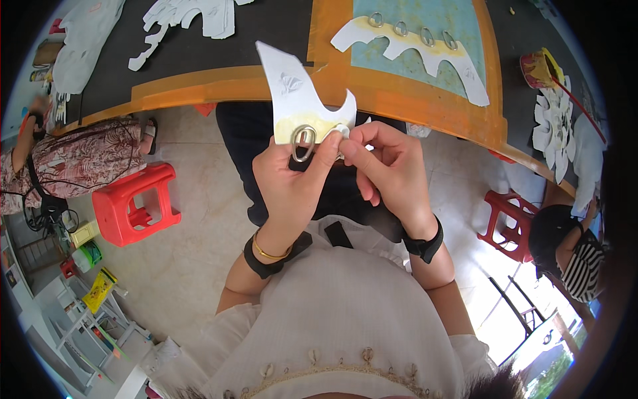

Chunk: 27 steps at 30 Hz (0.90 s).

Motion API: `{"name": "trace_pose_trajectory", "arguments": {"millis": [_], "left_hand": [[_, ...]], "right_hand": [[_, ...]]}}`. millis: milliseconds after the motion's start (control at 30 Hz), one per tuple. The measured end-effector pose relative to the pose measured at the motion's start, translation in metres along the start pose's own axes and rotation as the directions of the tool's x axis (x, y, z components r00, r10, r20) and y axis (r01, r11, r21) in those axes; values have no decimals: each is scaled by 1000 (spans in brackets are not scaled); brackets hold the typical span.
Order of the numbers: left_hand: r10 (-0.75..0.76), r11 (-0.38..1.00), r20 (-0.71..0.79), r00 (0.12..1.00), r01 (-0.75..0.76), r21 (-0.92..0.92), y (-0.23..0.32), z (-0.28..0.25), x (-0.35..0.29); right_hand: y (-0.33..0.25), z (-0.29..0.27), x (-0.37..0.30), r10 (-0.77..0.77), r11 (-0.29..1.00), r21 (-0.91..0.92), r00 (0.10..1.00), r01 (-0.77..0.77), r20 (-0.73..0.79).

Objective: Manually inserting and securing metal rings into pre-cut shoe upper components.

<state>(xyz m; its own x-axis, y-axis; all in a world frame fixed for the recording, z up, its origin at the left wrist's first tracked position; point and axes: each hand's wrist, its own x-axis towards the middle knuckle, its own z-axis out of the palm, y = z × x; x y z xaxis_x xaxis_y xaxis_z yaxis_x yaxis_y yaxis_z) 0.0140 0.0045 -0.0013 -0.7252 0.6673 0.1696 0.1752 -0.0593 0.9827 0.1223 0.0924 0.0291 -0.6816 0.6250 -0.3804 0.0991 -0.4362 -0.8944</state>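
Observation:
Above my lap, my left hand (pixel 297 169) grips a white cut-out piece (pixel 292 93) of thin sheet material by its lower edge, thumb on top. The piece has a pointed upper corner, a curved notch and a yellowish, glue-like band along its lower edge. An oval metal ring (pixel 304 143) hangs at that edge beside my left thumb. My right hand (pixel 389 159) is closed, its thumb and forefinger pinching the right end of the same edge, where the material looks folded. What lies under the fingertips is hidden.
A similar white piece (pixel 415 45) with several metal rings lies on a stained pale-blue mat (pixel 458 16) framed by orange tape (pixel 399 106). White cut-outs (pixel 216 16) lie far left. At right are a glue tin (pixel 537 69) and a red stick (pixel 578 110). Red stools (pixel 136 203) and other people flank me.

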Motion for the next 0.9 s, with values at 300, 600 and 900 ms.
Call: {"name": "trace_pose_trajectory", "arguments": {"millis": [300, 600, 900], "left_hand": [[-171, 977, 144, 975, 186, -102, 8, -7, 11], [-166, 977, 90, 982, 176, -123, 10, -3, 11], [-24, 998, 103, 994, 17, 60, 12, -5, 11]], "right_hand": [[-13, -13, 4, -140, 961, -245, 990, 130, -25], [-17, -16, 4, 6, 985, -172, 1000, -9, -16], [-14, -10, 0, 27, 996, -82, 999, -24, 39]]}}
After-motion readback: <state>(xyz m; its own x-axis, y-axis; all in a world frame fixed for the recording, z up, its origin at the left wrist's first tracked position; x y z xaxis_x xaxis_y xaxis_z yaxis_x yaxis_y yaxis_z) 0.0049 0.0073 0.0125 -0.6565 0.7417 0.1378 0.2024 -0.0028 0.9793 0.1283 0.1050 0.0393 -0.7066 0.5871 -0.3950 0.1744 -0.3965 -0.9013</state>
